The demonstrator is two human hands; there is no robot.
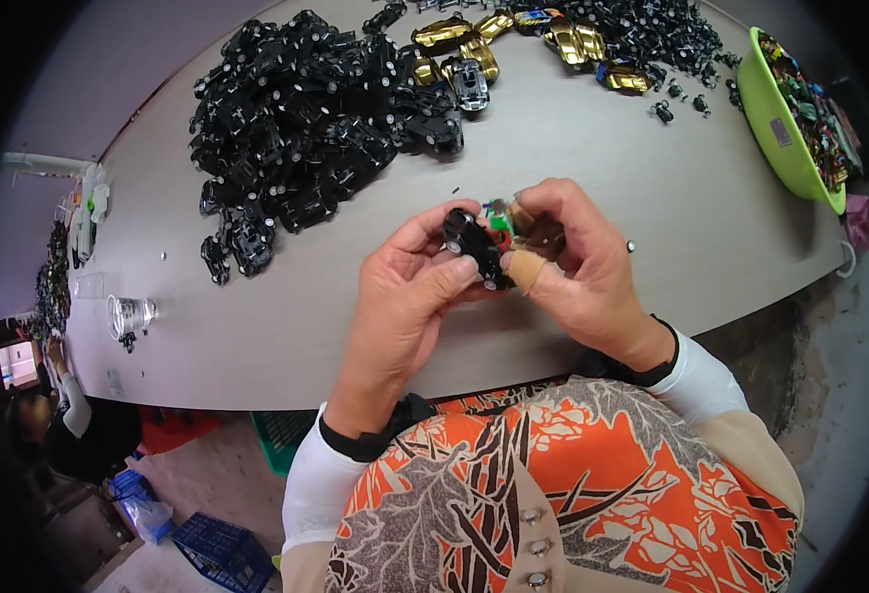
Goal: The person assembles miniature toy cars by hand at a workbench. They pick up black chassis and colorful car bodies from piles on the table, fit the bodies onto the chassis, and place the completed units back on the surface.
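My left hand (410, 287) is closed on a black toy car chassis (472, 237) with small silver-rimmed wheels, its thumb lying along the near side. Right beside it, my right hand (578, 257) pinches a small shiny piece with green, blue and red patches (499, 219), its shape mostly covered by the fingers. A tan finger wrap (524, 267) covers the right thumb, which meets the chassis. Both hands are together above the near part of the table (671, 198). Beyond them rises a large heap of black toy car chassis (296, 109).
Gold toy car bodies (575, 42) lie at the back, near a pile of small black parts (652, 40). A lime green basin (782, 138) full of colourful pieces stands at right. A clear plastic cup (130, 314) is at left. Another person (83, 435) sits at the far left.
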